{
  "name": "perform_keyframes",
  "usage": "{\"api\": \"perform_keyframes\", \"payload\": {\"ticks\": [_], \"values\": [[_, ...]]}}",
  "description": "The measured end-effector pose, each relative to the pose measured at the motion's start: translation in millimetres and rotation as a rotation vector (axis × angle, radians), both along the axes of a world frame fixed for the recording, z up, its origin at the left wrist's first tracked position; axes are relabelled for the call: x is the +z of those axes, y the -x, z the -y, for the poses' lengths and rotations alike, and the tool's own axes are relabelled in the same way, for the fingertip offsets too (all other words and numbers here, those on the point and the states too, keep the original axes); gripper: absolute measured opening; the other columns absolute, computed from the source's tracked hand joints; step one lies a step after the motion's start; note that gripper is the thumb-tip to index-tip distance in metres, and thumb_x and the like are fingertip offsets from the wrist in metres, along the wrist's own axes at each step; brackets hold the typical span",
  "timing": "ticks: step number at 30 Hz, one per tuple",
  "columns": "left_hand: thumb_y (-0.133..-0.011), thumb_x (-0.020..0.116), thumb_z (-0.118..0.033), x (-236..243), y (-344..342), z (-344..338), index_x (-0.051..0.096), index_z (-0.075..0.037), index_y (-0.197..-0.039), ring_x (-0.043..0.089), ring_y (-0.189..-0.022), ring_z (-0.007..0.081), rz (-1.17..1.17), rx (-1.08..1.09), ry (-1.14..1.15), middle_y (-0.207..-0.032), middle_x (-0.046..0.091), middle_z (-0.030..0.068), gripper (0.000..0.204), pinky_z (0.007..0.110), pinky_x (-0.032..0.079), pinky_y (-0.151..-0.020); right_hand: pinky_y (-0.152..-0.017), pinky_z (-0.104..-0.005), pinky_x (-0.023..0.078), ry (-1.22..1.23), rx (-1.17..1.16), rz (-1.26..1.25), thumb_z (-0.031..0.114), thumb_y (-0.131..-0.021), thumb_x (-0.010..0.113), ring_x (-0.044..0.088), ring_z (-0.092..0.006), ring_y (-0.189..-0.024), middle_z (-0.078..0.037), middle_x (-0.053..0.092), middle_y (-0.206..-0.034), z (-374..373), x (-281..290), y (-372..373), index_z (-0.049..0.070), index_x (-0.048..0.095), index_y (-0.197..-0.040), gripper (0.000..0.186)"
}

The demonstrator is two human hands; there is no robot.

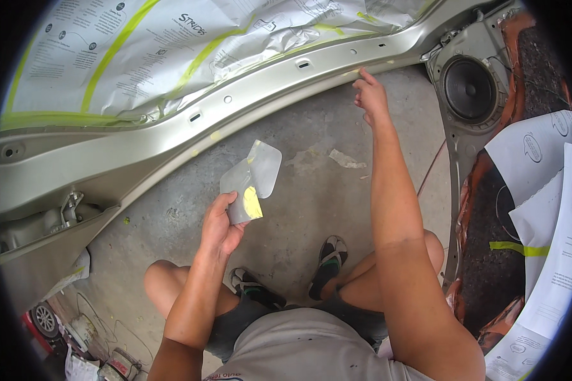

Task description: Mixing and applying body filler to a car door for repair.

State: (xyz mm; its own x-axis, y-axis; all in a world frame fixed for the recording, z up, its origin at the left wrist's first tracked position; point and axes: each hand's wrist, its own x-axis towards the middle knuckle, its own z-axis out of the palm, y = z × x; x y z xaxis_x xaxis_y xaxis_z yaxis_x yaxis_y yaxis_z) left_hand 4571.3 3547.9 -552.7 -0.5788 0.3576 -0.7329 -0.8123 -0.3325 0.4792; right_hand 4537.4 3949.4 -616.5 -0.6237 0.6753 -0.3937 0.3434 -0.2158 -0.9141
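Note:
My left hand [221, 225] pinches a grey putty spreader [236, 179] between thumb and fingers. A second flat grey spreader [268, 170] with rounded corners overlaps it at an angle. Yellow putty [252, 203] lies in a lump on the nearer sheet, close to my fingers. My right arm reaches far forward, and my right hand [372, 98] points its index finger at the lower edge of the silver car frame [267, 81]. The other fingers of that hand are partly curled, with nothing visible in them. Small yellow putty patches [216, 136] dot the frame's edge.
White masking sheet [140, 57] with yellow-green tape covers the far side. A round speaker [469, 89] sits in the panel at right, beside more white sheeting [534, 152]. A torn scrap [347, 159] lies on the concrete floor. Cables and a toy-like red car [43, 320] appear lower left.

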Motion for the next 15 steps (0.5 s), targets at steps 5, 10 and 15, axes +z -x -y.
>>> {"api": "perform_keyframes", "payload": {"ticks": [5, 10, 15], "values": [[-0.091, 0.054, -0.013, 0, -1, -6, 0.046, 0.005, -0.119, 0.066, -0.091, 0.0232, 0.010, -0.009, 0.017, -0.109, 0.061, 0.0146, 0.034, 0.035, 0.057, -0.077, -0.051, -0.0246, 0.043, -0.225, 0.082, -0.032, 0.007, -0.083, 0.056, 0.045, -0.0073, -0.057, 0.000, 0.053, -0.077, 57, -12, 5, 0.011, 0.050, -0.139, 0.057], [-0.091, 0.053, -0.014, -3, 0, -4, 0.046, 0.005, -0.120, 0.064, -0.087, 0.0221, 0.002, -0.015, 0.032, -0.108, 0.060, 0.0146, 0.035, 0.036, 0.056, -0.072, -0.050, -0.0242, 0.043, -0.037, -0.006, -0.095, 0.006, -0.083, 0.055, 0.044, -0.0075, -0.055, 0.001, 0.050, -0.074, 39, -1, -6, 0.010, 0.049, -0.140, 0.057], [-0.091, 0.055, -0.013, -1, -2, 1, 0.046, 0.005, -0.121, 0.067, -0.094, 0.0237, 0.008, -0.017, 0.005, -0.111, 0.062, 0.0148, 0.036, 0.035, 0.058, -0.082, -0.046, -0.0257, 0.041, 0.056, -0.176, -0.109, 0.005, -0.082, 0.055, 0.041, -0.0079, -0.052, 0.003, 0.044, -0.067, -10, 1, -1, 0.009, 0.052, -0.137, 0.055]]}}
